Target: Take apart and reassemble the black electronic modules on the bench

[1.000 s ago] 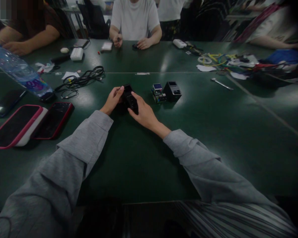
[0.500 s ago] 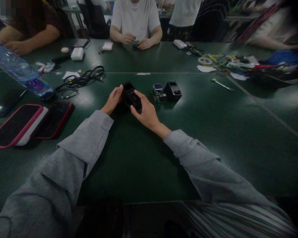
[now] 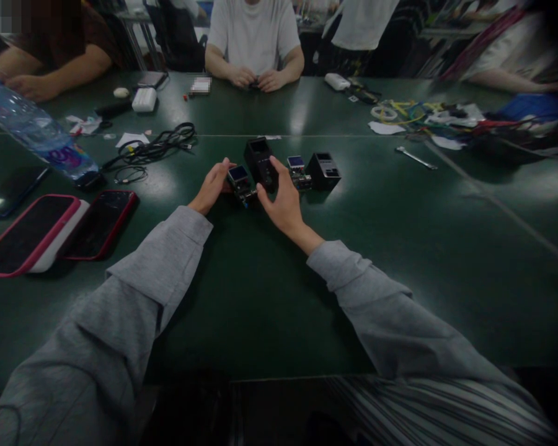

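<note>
Head view: at its left edge the board (image 3: 238, 177) was held by the left hand (image 3: 211, 186), and just right of it the case (image 3: 259, 157), its long axis slanted away leftward, was gripped between parted thumb and fingers of the nearer right hand (image 3: 284, 203).

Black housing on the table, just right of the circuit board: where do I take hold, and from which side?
Probably come from the right and pinch the black housing across its outer side walls near its right end. It looks boxy; its left side sits close to the circuit board, while the wrench lies well off to its right. I'd avoid pressing the windowed face.
</note>
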`<state>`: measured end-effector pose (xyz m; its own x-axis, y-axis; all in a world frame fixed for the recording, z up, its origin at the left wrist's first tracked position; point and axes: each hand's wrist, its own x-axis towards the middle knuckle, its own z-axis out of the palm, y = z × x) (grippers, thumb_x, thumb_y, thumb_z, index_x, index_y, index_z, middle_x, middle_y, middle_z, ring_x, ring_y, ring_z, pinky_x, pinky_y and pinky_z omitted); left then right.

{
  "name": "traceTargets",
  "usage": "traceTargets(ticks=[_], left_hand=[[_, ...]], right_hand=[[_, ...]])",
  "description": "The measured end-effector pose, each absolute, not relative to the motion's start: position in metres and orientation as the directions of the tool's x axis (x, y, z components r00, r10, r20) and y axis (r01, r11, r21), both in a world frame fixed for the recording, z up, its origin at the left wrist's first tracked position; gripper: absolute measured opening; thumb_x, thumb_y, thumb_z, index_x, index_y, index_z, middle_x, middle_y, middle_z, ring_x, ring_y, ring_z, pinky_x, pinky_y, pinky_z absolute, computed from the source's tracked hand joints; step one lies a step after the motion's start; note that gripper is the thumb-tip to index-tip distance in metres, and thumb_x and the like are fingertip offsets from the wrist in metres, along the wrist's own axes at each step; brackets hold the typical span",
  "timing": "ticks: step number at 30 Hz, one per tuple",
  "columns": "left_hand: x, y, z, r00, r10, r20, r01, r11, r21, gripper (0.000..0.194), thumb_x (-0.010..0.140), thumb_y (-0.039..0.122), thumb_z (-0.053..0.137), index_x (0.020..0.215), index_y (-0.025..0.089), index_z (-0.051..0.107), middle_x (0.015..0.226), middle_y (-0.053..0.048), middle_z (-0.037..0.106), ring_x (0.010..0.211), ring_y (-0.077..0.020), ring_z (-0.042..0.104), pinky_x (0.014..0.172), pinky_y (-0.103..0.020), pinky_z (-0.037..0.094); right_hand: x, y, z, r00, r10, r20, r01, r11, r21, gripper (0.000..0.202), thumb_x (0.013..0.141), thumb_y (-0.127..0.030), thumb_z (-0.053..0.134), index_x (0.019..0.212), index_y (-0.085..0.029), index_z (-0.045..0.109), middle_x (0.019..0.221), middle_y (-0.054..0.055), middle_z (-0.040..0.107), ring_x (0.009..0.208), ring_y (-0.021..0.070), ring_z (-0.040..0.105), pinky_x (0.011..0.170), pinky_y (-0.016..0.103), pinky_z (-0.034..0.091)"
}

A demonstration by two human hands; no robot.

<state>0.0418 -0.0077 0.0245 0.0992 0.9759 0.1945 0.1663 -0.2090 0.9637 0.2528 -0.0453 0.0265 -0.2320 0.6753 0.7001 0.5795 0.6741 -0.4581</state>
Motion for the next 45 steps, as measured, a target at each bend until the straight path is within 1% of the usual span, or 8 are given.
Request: traceTargets(ticks=[6, 13, 18, 23, 27, 32, 39, 45], left_hand=[[0.041, -0.008, 0.024, 0.122, 0.962, 0.242, 0.225, -0.265, 0.938, 0.069, 0.095, 0.076, 0.030, 0.121, 0.021, 0.062, 0.102, -0.011, 0.071, 0.091, -0.0228, 0.071, 0.078, -0.037, 0.059], [0.042, -0.009, 0.026, 0.114, 0.970, 0.216, 0.237, -0.238, 0.942, 0.065, 0.097, 0.074, 0.031, 0.119, 0.021, 0.062, 0.105, -0.011, 0.071, 0.091, -0.0218, 0.071, 0.078, -0.037, 0.059], [0.043, -0.012, 0.029, 0.110, 0.975, 0.193, 0.226, -0.214, 0.950, 0.064, 0.096, 0.073, 0.034, 0.118, 0.021, 0.063, 0.107, -0.011, 0.071, 0.094, -0.0230, 0.070, 0.080, -0.038, 0.058], [0.043, -0.013, 0.029, 0.120, 0.974, 0.193, 0.235, -0.216, 0.948, 0.066, 0.095, 0.075, 0.034, 0.119, 0.020, 0.061, 0.109, -0.012, 0.069, 0.096, -0.0229, 0.070, 0.082, -0.038, 0.058], [0.042, -0.008, 0.024, 0.106, 0.974, 0.199, 0.205, -0.217, 0.954, 0.060, 0.092, 0.074, 0.044, 0.114, 0.020, 0.060, 0.106, -0.010, 0.069, 0.091, -0.0203, 0.069, 0.078, -0.035, 0.057], [0.040, -0.002, 0.018, 0.113, 0.969, 0.221, 0.185, -0.239, 0.953, 0.057, 0.089, 0.073, 0.052, 0.111, 0.021, 0.059, 0.104, -0.009, 0.068, 0.088, -0.0186, 0.068, 0.073, -0.031, 0.057], [0.040, -0.002, 0.018, 0.126, 0.959, 0.254, 0.211, -0.276, 0.938, 0.052, 0.092, 0.070, 0.048, 0.109, 0.022, 0.059, 0.102, -0.009, 0.069, 0.088, -0.0187, 0.069, 0.071, -0.030, 0.057], [0.041, -0.002, 0.019, 0.087, 0.969, 0.231, 0.170, -0.243, 0.955, 0.044, 0.092, 0.063, 0.057, 0.107, 0.022, 0.062, 0.103, -0.008, 0.071, 0.087, -0.0178, 0.068, 0.068, -0.028, 0.057]], right_hand=[[0.252, -0.044, 0.022, -0.240, 0.741, 0.627, 0.590, 0.624, -0.512, 0.059, 0.101, -0.045, 0.046, 0.151, -0.019, 0.032, 0.150, 0.017, 0.045, 0.139, 0.0331, 0.046, 0.116, 0.060, 0.040], [0.254, -0.037, 0.015, -0.184, 0.819, 0.543, 0.583, 0.536, -0.611, 0.057, 0.099, -0.044, 0.050, 0.148, -0.019, 0.035, 0.146, 0.017, 0.050, 0.132, 0.0334, 0.053, 0.112, 0.059, 0.044], [0.255, -0.034, 0.012, -0.157, 0.817, 0.555, 0.596, 0.526, -0.606, 0.056, 0.098, -0.039, 0.054, 0.147, -0.019, 0.036, 0.147, 0.016, 0.050, 0.134, 0.0312, 0.052, 0.113, 0.055, 0.043], [0.254, -0.038, 0.015, -0.154, 0.849, 0.506, 0.637, 0.477, -0.606, 0.057, 0.097, -0.033, 0.056, 0.148, -0.017, 0.036, 0.147, 0.017, 0.049, 0.135, 0.0324, 0.050, 0.113, 0.057, 0.044], [0.252, -0.041, 0.017, -0.190, 0.861, 0.472, 0.685, 0.460, -0.565, 0.056, 0.096, -0.026, 0.057, 0.147, -0.014, 0.038, 0.144, 0.019, 0.050, 0.134, 0.0336, 0.050, 0.112, 0.056, 0.046], [0.251, -0.038, 0.012, -0.175, 0.841, 0.512, 0.710, 0.468, -0.526, 0.048, 0.099, -0.032, 0.053, 0.142, -0.013, 0.044, 0.133, 0.019, 0.054, 0.126, 0.0336, 0.055, 0.107, 0.058, 0.048], [0.252, -0.036, 0.013, -0.184, 0.787, 0.589, 0.655, 0.545, -0.523, 0.049, 0.104, -0.049, 0.037, 0.136, -0.015, 0.050, 0.130, 0.020, 0.051, 0.129, 0.0344, 0.050, 0.110, 0.061, 0.043], [0.251, -0.047, 0.026, -0.180, 0.735, 0.653, 0.645, 0.590, -0.486, 0.041, 0.105, -0.047, 0.036, 0.133, -0.021, 0.052, 0.136, 0.016, 0.046, 0.135, 0.0326, 0.044, 0.115, 0.060, 0.038]])
